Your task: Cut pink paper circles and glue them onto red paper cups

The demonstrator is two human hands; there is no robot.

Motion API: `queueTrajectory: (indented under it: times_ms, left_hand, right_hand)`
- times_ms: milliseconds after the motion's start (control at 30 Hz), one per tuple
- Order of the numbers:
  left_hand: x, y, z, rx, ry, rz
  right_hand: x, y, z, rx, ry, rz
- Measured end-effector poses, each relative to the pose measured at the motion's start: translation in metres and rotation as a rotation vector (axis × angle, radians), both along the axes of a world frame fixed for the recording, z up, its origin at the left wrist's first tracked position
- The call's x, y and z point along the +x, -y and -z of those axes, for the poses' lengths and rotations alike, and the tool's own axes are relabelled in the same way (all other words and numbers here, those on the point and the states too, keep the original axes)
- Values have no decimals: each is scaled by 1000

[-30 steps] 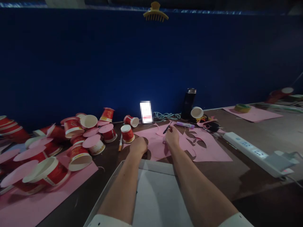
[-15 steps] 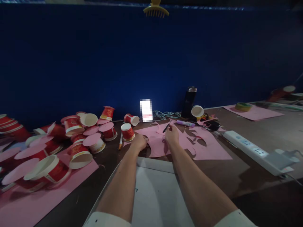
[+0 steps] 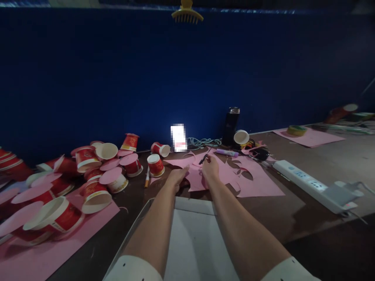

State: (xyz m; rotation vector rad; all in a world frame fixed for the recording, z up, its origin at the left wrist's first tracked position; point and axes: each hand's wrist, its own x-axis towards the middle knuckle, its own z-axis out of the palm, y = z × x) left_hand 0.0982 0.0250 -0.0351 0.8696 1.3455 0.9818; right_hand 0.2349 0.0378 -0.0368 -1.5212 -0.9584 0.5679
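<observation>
My left hand (image 3: 176, 178) reaches in from the left, fingers closed at the near edge of a pink paper sheet (image 3: 197, 180) with curved cut-outs. Between the fingers of my right hand (image 3: 210, 168) is a slim black tool (image 3: 202, 159), angled down and left over the sheet; its exact kind is too small to tell. A narrow curved strip (image 3: 190, 155) of pink paper rises just beyond the tool. Left of my left hand, a red paper cup (image 3: 156, 165) stands upside down beside an orange-and-white marker (image 3: 147, 177). A purple glue stick (image 3: 227, 153) lies beyond my right hand.
Many red paper cups (image 3: 96, 195), several with pink discs, crowd the left on pink paper (image 3: 73, 249). A black thermos (image 3: 231, 127), a lit phone (image 3: 178, 137) and cables stand along the blue partition. A power strip (image 3: 301, 183) lies right. Green-yellow tape (image 3: 297, 130) sits far right.
My left hand has straightened from a more curled shape, its fingertips now at the paper's edge. The black tool has tipped lower towards the left. The view has shifted slightly.
</observation>
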Motion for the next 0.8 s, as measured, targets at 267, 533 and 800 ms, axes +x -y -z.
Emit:
queueTrajectory:
  times_ms: [267,533,800]
  left_hand:
    - [3,7,-1,79,-101,131]
    - [-13,-2,-2,508,-723,-115]
    - [-28,4,-32,647,-469,-565]
  right_hand:
    - [-8,4,-5,52,-301,-135]
    - [-9,3,-9,255,-333,-158]
    - [-16,2,-7,327,-327,-265]
